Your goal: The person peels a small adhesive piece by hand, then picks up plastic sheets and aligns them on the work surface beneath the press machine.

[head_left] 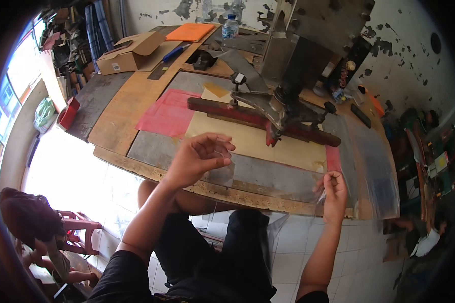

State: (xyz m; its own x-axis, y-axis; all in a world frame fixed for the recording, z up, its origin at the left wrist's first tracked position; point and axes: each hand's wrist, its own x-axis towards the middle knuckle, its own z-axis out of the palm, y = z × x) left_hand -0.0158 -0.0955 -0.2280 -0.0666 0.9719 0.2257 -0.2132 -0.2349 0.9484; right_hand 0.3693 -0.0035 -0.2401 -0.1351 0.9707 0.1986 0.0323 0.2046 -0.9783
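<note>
My left hand (199,156) hovers over the table's near edge, its fingers loosely curled and the thumb apart from them. Something transparent shows just below its thumb, but I cannot tell whether it touches the hand. To the right, my right hand (334,191) pinches a clear plastic sheet (276,231), which hangs down beside my knee and is hard to make out. Beyond both hands, a press with a long red-brown bar (308,135) stands over a cream sheet (247,146) and a pink sheet (167,112) on a grey board (151,146).
A stack of clear plastic sheets (379,177) overhangs the table's right edge. Farther back are a cardboard box (124,58), a blue cutter (176,53), an orange folder (190,32) and a water bottle (230,28). Another person (35,227) sits low at the left, near a red stool (88,235).
</note>
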